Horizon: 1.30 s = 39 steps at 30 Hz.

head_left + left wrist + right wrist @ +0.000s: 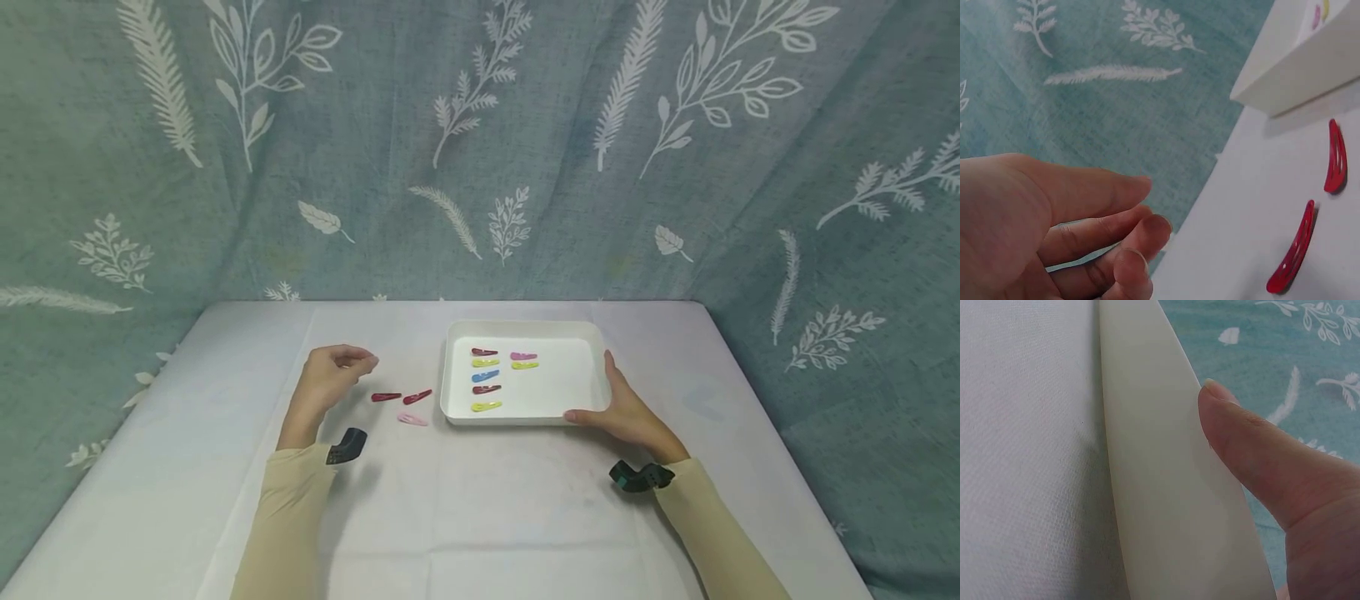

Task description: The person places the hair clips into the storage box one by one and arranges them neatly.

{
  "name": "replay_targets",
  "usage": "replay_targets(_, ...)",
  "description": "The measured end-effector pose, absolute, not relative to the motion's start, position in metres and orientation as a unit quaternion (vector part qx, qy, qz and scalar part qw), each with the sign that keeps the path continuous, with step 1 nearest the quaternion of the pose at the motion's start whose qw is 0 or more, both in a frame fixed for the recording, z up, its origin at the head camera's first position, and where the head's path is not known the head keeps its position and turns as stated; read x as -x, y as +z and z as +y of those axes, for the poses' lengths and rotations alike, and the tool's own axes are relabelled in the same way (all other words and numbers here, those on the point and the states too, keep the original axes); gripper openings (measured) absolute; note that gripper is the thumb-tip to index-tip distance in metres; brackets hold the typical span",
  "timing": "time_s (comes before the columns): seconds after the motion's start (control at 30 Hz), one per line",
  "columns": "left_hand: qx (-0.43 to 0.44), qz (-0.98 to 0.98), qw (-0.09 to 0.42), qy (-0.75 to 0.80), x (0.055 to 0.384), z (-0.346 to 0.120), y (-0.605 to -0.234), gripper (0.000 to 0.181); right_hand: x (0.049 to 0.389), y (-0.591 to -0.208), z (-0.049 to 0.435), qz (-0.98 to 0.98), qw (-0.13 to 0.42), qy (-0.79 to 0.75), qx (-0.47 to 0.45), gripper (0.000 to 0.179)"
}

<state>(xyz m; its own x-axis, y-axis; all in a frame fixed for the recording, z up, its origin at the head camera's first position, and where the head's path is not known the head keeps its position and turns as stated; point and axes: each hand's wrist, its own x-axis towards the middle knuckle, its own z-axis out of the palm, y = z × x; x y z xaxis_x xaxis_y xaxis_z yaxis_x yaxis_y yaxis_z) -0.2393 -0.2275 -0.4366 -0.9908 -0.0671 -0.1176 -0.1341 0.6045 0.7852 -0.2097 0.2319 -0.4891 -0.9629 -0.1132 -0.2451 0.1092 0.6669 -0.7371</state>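
My left hand (333,375) hovers over the table left of the loose snap hair clips, fingers loosely bent. In the left wrist view nothing shows between the thumb and fingertips. Two red hair clips (386,397) (1292,250) and a pink hair clip (412,419) lie on the table between that hand and the white tray (570,383). My right hand (626,412) holds the tray's front right corner, thumb on the front rim and fingers along the right side. Inside the tray, several clips, among them a blue clip (485,376), form a left column; a pink clip (523,356) and a yellow clip (524,365) start another.
A white cloth (510,517) covers the table. Behind it and at the sides hangs a blue-green curtain (375,167) with white leaf prints. The tray's raised wall (1154,456) stands beside the right thumb in the right wrist view.
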Motion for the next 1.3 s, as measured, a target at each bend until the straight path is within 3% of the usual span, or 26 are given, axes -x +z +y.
replay_targets(0.93,0.096,0.925,0.105,0.353,0.241,-0.234,-0.469,0.042,0.208,-0.491,0.231,0.902,0.145,-0.406,-0.001,0.142)
replay_targets(1.3,0.082,0.934,0.105,0.332,0.242,-0.226,-0.466,0.034,0.208,-0.489,0.231,0.902,0.144,-0.408,-0.006,0.141)
